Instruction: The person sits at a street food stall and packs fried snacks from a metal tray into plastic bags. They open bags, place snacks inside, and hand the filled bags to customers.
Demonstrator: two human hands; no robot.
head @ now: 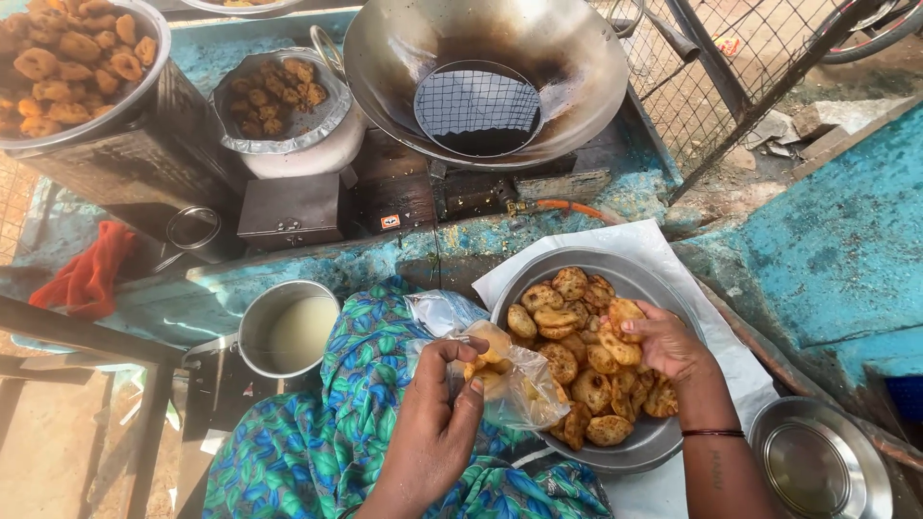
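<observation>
A left hand [437,423] gripped the mouth of a clear plastic bag [510,380] partly filled with fried snacks, held over a lap in blue-green cloth [336,413]. Beside it, the right hand [663,341] closed on one fried disc [623,315] inside a steel basin [625,447] at the surface's near edge. Farther back, a large wok [486,77] held a wire skimmer [478,106].
</observation>
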